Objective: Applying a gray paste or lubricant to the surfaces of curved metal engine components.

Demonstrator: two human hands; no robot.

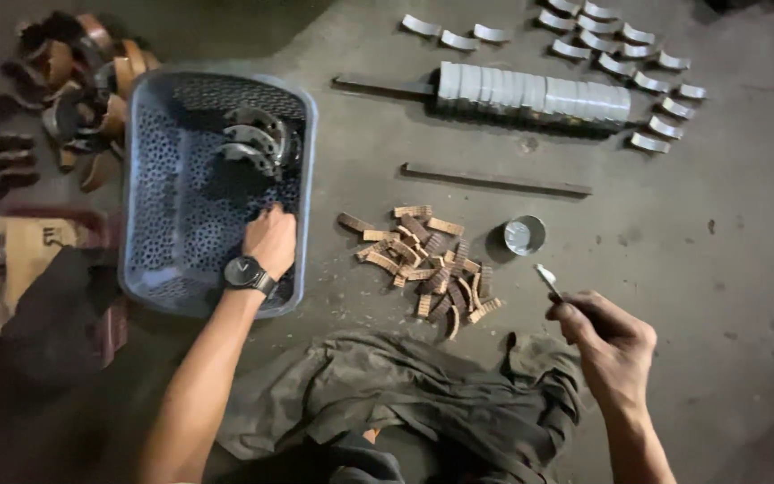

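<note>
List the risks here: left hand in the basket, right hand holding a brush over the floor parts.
1. The left hand reaches among curved metal pieces in the perforated basket; bare fingers could catch an edge.
2. The small open tin sits close to the brush in the right hand; a careless sweep might tip it.
3. The brown lining strips lie loose nearby and could scatter.

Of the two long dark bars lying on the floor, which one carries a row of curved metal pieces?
The upper bar, beyond the basket's far corner: silvery curved pieces sit stacked along it. The lower bar is bare.
</note>
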